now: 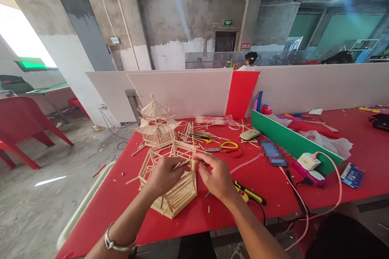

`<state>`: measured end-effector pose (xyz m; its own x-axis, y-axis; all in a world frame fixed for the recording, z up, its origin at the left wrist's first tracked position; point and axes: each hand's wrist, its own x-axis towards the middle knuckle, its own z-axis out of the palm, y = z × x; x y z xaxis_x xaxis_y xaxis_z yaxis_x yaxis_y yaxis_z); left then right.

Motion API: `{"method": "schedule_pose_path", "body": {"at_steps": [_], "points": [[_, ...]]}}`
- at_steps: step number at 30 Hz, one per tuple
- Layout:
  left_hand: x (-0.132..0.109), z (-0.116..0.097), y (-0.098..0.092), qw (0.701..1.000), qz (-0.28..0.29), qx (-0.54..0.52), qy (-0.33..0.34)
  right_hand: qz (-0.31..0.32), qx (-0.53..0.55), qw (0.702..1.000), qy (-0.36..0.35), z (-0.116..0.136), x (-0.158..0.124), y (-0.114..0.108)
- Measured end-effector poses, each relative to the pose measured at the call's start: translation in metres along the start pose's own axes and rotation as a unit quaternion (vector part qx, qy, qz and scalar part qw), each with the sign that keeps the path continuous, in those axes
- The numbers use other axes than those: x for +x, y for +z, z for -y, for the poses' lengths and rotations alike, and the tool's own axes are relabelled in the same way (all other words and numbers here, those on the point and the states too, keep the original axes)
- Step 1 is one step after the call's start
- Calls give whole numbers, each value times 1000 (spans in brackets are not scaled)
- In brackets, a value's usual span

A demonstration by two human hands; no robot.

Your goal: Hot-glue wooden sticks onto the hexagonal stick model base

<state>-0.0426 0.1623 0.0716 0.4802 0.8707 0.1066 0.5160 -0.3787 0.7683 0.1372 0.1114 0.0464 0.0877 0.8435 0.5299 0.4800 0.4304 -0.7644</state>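
The left hand (165, 176), a silver bracelet (120, 245) on its wrist, has its fingers curled in and pinches a thin pale wooden stick (180, 165) that lies across its fingertips. The right hand (216, 178) meets it from the other side, thumb and forefinger closed together on the upper rim of the pale six-sided stick-built frame (179, 196). That frame stands between and under both hands, on the near part of the red table (121, 198). Just beside the right wrist lies a yellow-and-black utility knife (249, 195). A pink cable (334, 178) loops along the table's right side up to a white plug block (307, 161). Behind the hands a flat lattice of the same sticks (164, 151) lies on the table, and further back are scissors with one yellow and one red handle loop (229, 149) and a yellow-handled cutter (199, 137). Loose sticks are scattered round them. A finished two-roofed wooden stick pagoda (156, 123) stands upright at the far left corner, with a clear bag of sticks (214, 120) to its right. A long green board (285, 139) stands on edge, running away to the right. At the back stand a white partition (182, 93) and a red panel (241, 93), and beyond them a seated person's head (251, 58) shows.
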Motion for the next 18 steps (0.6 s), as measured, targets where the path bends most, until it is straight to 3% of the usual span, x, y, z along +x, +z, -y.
{"method": "schedule_pose_path", "body": {"at_steps": [18], "points": [[-1, -7, 0, 1000, -5, 23, 4, 4, 5, 1000, 13, -4, -7, -5]]}}
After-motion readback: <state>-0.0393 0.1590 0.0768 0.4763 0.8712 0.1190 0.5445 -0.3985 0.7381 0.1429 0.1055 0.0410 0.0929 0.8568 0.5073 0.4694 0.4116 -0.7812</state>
